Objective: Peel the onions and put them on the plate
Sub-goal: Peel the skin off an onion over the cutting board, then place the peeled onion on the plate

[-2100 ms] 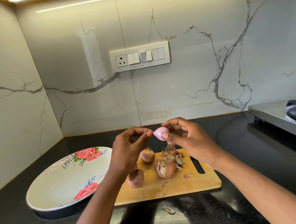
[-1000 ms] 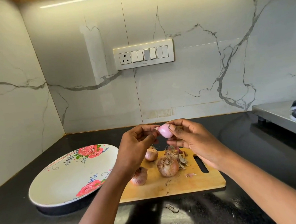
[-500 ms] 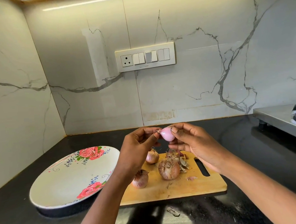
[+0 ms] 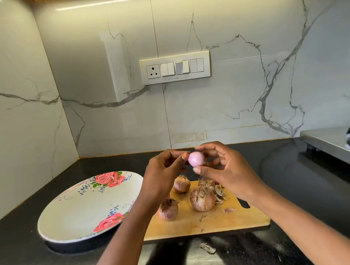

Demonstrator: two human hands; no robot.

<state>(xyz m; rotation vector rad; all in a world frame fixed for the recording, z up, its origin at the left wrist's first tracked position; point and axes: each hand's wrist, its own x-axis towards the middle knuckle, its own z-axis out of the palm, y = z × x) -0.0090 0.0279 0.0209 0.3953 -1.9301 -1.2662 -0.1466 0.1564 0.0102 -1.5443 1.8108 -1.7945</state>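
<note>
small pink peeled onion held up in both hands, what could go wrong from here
The small pink peeled onion is only pinched by the fingertips of the right hand and left hand, above the black counter; it looks smooth, so it might slip and drop. Three brown unpeeled onions sit loose on the wooden cutting board, so a forearm swinging toward the white floral plate could knock one off.
</note>
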